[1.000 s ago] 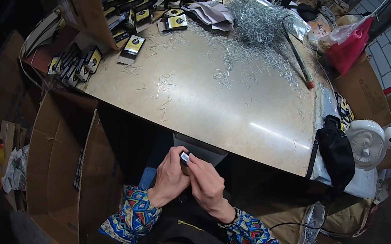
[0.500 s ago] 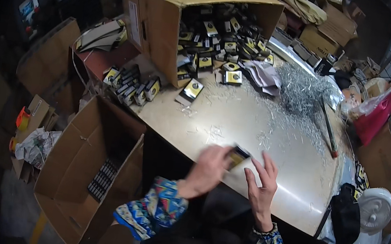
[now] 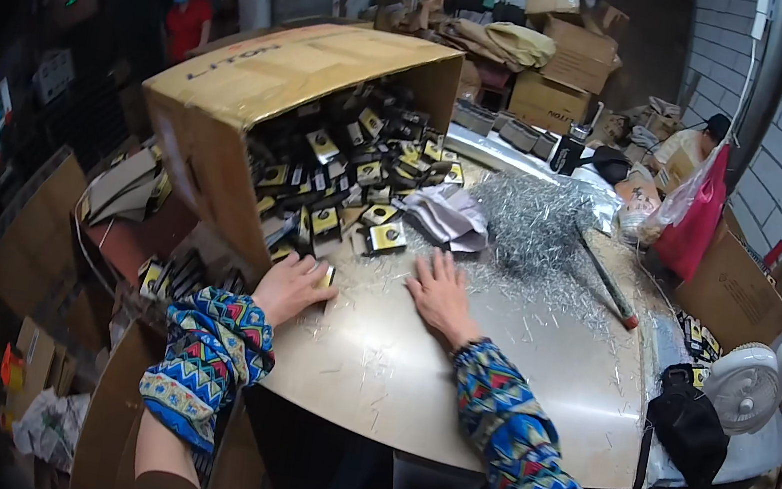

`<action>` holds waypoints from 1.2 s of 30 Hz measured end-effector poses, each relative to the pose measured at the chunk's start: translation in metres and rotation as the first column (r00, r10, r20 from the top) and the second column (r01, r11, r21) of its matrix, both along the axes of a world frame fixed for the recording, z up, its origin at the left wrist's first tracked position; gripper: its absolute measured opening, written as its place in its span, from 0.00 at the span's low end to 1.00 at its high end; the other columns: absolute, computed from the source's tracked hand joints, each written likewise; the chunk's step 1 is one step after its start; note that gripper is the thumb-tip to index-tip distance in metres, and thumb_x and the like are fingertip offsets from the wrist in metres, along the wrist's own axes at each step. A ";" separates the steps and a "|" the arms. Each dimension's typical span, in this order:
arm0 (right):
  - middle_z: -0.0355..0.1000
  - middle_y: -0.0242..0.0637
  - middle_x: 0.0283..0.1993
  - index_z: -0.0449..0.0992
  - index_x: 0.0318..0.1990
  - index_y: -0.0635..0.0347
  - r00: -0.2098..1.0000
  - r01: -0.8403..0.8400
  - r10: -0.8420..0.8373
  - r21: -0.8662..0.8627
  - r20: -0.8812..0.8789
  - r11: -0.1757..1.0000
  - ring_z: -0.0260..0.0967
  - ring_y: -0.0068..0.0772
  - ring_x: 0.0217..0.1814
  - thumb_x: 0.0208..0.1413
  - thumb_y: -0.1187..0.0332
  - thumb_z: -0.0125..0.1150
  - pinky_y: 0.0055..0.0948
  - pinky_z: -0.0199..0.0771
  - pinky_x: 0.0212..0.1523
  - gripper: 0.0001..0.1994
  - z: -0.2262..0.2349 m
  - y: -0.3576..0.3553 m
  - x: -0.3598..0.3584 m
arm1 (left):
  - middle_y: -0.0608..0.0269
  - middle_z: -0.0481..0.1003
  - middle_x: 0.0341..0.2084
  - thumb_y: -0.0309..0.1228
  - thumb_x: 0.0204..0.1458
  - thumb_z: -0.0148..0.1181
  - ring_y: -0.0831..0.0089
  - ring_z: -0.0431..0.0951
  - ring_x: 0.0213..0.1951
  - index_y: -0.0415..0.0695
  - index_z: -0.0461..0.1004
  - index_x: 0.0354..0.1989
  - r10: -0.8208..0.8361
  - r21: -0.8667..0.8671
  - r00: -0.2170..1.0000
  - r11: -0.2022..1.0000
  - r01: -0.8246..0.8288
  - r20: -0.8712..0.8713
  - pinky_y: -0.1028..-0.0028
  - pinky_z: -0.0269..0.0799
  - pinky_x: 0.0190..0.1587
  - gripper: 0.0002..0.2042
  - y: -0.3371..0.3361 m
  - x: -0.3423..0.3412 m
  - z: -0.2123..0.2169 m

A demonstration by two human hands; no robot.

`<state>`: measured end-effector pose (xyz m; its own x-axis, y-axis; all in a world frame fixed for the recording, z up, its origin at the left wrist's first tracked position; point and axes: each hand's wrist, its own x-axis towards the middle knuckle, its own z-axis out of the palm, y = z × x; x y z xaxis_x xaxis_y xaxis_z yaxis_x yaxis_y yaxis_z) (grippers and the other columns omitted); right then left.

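My left hand (image 3: 291, 290) is at the table's left side, its fingers curled over a small yellow-and-black box (image 3: 327, 278) that is mostly hidden under them. My right hand (image 3: 444, 299) lies palm down on the metal tabletop (image 3: 360, 382), fingers spread, holding nothing. Just beyond it sits a crumpled pale cloth or paper (image 3: 448, 217). In front of my left hand, a big cardboard carton (image 3: 197, 155) on its side spills many small yellow-black boxes (image 3: 323, 145). One white-and-yellow box (image 3: 387, 236) lies between my hands, near the carton's mouth.
A tangled heap of thin silvery metal pieces (image 3: 531, 220) and a dark rod (image 3: 612, 286) lie to the right. A white fan (image 3: 746, 389) and black pouch (image 3: 687, 426) are at the right edge. An open carton (image 3: 119, 406) stands lower left. People (image 3: 187, 22) are farther off.
Both hands have moved forward from the table's near edge, the left one toward the carton. The dark box in my left hand near that edge no longer shows there. The view has tilted up.
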<state>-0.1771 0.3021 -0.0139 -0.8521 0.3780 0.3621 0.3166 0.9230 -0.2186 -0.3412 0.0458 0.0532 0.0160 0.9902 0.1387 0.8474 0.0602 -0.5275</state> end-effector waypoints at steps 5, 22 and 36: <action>0.57 0.46 0.69 0.67 0.62 0.51 0.972 -0.235 0.236 -0.031 0.015 0.971 0.50 0.59 0.71 0.65 0.50 0.45 0.63 0.48 0.67 0.24 0.005 0.000 -0.003 | 0.58 0.71 0.48 0.37 0.46 0.63 0.60 0.70 0.53 0.52 0.68 0.55 0.020 -0.062 0.957 0.998 -0.002 0.289 0.65 0.65 0.53 0.25 0.014 0.021 0.029; 0.62 0.49 0.66 0.68 0.60 0.63 0.937 -0.345 0.346 -0.218 -0.035 0.913 0.53 0.51 0.72 0.64 0.59 0.51 0.54 0.51 0.69 0.22 0.013 -0.017 0.228 | 0.47 0.76 0.35 0.39 0.46 0.70 0.58 0.80 0.36 0.38 0.64 0.49 0.086 0.004 0.210 0.919 -0.394 0.974 0.66 0.74 0.41 0.27 -0.007 0.164 0.051; 0.67 0.48 0.56 0.72 0.54 0.61 0.979 -0.157 0.155 -0.004 -0.130 0.988 0.61 0.51 0.60 0.59 0.59 0.57 0.44 0.62 0.60 0.20 0.016 0.016 0.188 | 0.68 0.76 0.38 0.39 0.67 0.42 0.70 0.79 0.39 0.50 0.68 0.53 -0.416 -0.407 -0.861 0.761 -0.506 0.293 0.62 0.80 0.40 0.13 -0.116 0.262 -0.079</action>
